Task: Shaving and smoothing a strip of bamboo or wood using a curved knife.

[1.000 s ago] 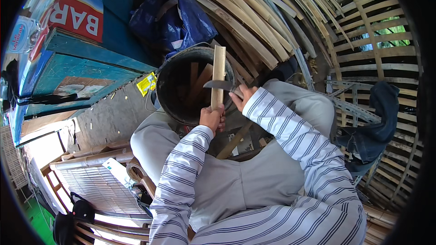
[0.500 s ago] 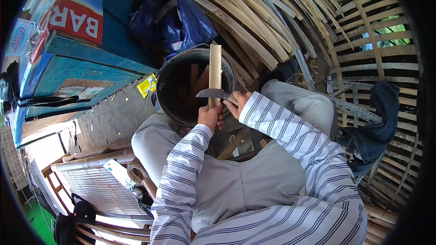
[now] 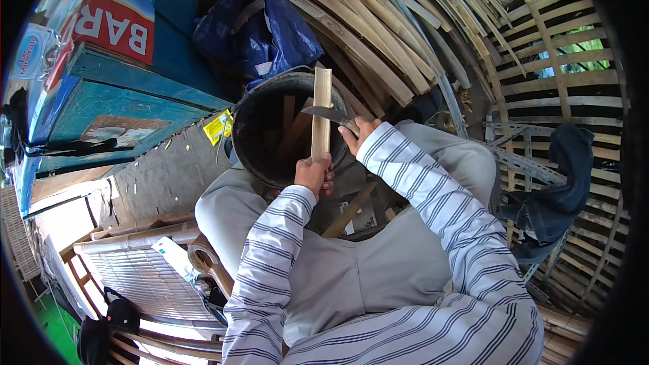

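My left hand [image 3: 314,175] is closed round the lower end of a split bamboo piece [image 3: 322,136], which stands up over the mouth of a black bucket [image 3: 242,149]. In my right hand [image 3: 360,134] is the handle of a knife with a curved dark blade [image 3: 323,113]. The blade lies across the bamboo piece, a little above its middle. Inside the bucket, several brown pieces [image 3: 292,126] show dimly; its bottom is too dark to make out.
Beyond the bucket lie a blue plastic bag [image 3: 250,40] and a stack of long bamboo strips [image 3: 378,34]. A teal wooden cabinet [image 3: 135,108] stands at left, near a yellow packet [image 3: 218,127]. Dark cloth [image 3: 564,182] hangs over a metal frame at right. A bamboo bench [image 3: 145,277] is lower left.
My right hand and the knife have moved up along the bamboo piece, away from my left hand. My left hand keeps its hold and has hardly moved.
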Demonstrator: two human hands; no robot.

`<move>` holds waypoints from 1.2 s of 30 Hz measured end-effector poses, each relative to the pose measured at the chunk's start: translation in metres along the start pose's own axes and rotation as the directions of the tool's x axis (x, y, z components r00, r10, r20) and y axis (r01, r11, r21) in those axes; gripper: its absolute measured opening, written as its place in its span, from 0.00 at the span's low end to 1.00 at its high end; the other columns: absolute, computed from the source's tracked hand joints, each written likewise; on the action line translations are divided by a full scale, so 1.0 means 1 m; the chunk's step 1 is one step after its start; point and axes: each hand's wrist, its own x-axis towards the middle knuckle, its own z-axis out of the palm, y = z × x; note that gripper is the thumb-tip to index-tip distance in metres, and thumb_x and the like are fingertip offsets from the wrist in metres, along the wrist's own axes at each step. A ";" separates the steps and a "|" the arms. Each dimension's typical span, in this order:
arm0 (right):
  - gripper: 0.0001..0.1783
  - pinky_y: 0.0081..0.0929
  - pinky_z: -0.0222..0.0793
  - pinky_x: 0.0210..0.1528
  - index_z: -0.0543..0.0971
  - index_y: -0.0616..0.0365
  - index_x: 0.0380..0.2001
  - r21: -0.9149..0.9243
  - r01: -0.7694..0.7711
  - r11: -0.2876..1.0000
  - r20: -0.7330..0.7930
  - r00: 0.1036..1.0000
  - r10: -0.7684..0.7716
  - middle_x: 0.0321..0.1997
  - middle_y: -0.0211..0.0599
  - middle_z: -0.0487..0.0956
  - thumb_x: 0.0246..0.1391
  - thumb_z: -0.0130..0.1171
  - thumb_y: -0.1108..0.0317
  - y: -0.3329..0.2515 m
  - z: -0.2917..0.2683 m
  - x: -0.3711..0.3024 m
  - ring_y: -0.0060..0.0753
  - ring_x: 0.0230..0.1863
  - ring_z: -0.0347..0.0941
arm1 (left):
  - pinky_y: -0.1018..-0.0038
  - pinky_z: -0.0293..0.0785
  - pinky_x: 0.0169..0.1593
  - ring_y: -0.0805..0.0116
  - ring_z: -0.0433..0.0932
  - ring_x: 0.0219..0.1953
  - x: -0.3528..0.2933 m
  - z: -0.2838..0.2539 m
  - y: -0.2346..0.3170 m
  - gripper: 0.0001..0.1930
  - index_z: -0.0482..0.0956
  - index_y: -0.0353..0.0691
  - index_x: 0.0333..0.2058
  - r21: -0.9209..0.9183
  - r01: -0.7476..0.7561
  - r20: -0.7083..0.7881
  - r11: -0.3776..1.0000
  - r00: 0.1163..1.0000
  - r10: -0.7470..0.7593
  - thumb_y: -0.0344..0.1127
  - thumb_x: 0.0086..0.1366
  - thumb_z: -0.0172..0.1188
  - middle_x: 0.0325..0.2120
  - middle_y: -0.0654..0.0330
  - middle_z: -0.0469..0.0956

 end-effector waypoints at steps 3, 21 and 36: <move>0.24 0.51 0.73 0.26 0.79 0.59 0.31 0.044 0.177 0.983 0.241 0.953 -0.182 0.16 0.56 0.75 0.52 0.59 0.45 -0.004 -0.018 -0.025 0.59 0.22 0.77 | 0.73 0.57 0.15 0.73 0.59 0.10 0.003 -0.008 -0.002 0.14 0.66 0.38 0.25 0.002 0.050 0.006 0.999 0.999 -0.050 0.40 0.65 0.54 0.13 0.64 0.61; 0.27 0.46 0.74 0.39 0.72 0.60 0.44 0.253 -0.022 0.967 0.386 0.919 -0.080 0.28 0.54 0.79 0.51 0.63 0.50 -0.011 -0.051 -0.021 0.59 0.34 0.78 | 0.72 0.57 0.17 0.72 0.59 0.11 0.002 -0.009 0.008 0.13 0.67 0.40 0.28 -0.060 0.087 0.071 0.994 0.994 -0.083 0.41 0.66 0.55 0.14 0.63 0.63; 0.28 0.39 0.72 0.22 0.73 0.53 0.56 -0.061 0.397 0.916 0.013 0.918 -0.397 0.26 0.46 0.75 0.51 0.63 0.58 0.019 -0.043 -0.018 0.48 0.18 0.75 | 0.71 0.56 0.17 0.72 0.58 0.11 -0.002 -0.010 0.024 0.14 0.67 0.38 0.27 -0.063 0.122 0.120 0.990 0.986 -0.114 0.41 0.67 0.54 0.13 0.64 0.61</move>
